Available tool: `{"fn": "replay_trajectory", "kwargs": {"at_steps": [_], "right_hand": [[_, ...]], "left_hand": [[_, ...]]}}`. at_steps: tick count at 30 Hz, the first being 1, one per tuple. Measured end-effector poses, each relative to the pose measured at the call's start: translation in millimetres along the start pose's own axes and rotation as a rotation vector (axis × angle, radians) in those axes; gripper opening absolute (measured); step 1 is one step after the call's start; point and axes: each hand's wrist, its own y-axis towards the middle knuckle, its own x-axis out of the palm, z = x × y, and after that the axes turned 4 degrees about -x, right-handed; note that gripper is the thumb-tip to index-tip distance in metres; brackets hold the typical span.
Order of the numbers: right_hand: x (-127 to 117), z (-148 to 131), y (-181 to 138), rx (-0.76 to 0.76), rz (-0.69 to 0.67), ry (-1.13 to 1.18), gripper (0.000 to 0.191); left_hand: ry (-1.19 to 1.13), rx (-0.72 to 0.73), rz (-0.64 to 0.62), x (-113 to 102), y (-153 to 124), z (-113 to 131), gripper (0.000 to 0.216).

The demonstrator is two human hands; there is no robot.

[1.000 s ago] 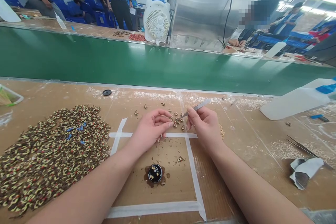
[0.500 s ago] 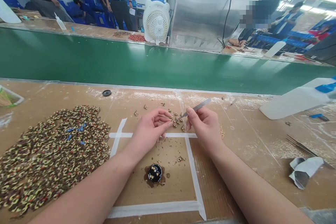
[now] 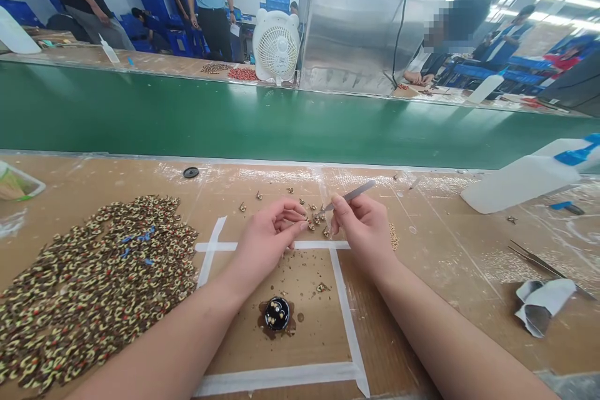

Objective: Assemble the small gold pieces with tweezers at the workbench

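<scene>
A pair of grey metal tweezers is held in my right hand, thumb and fingers closed around it, with its tip pointing left. My left hand has thumb and forefinger pinched together just left of the tip; whatever is between them is too small to make out. Around the fingertips lies a loose group of small brownish pieces. Nearer me, inside a white tape frame, stands a small round black dish with dark liquid and a few pale bits, ringed by a wet stain.
At left spreads a large pile of brown-and-cream small pieces with blue scraps. Tan beads lie beside my right hand. Farther right are a white bottle, dark tweezers and crumpled tape. Beyond runs a green belt.
The whole scene sits slightly lower in view as the camera tilts up. Both hands keep nearly the same pose, the tweezers tip still beside the left fingertips.
</scene>
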Motion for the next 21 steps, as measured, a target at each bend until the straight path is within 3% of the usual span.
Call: {"fn": "replay_trajectory", "kwargs": {"at_steps": [7, 14, 21], "right_hand": [[-3.1, 10.0, 4.5, -0.004, 0.046, 0.029, 0.048], [-2.4, 14.9, 6.4, 0.059, -0.146, 0.048, 0.027], [-5.0, 14.9, 5.5, -0.085, -0.363, -0.3, 0.034]], "left_hand": [[-0.104, -0.049, 0.078, -4.3, 6.2, 3.1, 0.021], [-0.189, -0.069, 0.135, -5.8, 8.5, 5.6, 0.027], [-0.176, -0.043, 0.126, -3.0, 6.2, 5.8, 0.023]]}}
